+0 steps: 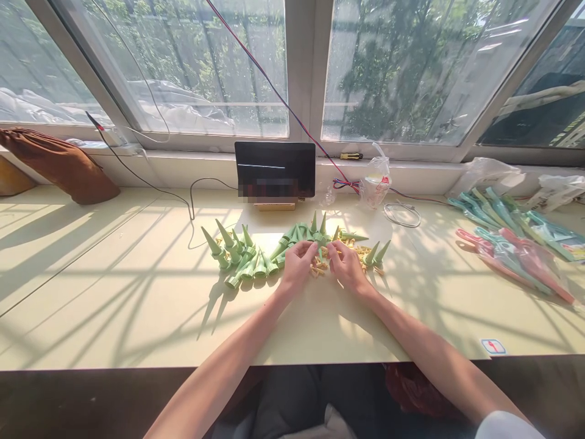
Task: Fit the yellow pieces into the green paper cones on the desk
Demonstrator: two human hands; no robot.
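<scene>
My left hand [299,263] is closed in a pinch over the middle of the table. A green pointed plastic cone [320,255] shows at its fingertips, tip down. Close beside it, my right hand [348,266] also has thumb and fingers pressed together; what they hold is too small to make out. Several green cones lie and stand in a pile [247,262] left of my hands, some stacked into each other. Two more upright cones [377,253] are to the right. Small yellow pieces [319,268] are scattered under and around my fingers.
Behind the cones a dark-screened tablet [276,167] leans on a stand. A bagged cup [377,183], a coiled cable [402,214] and a yellow cutter [351,156] are near the window. Pink and green plastic items [516,256] lie right; a brown bag [68,164] lies left.
</scene>
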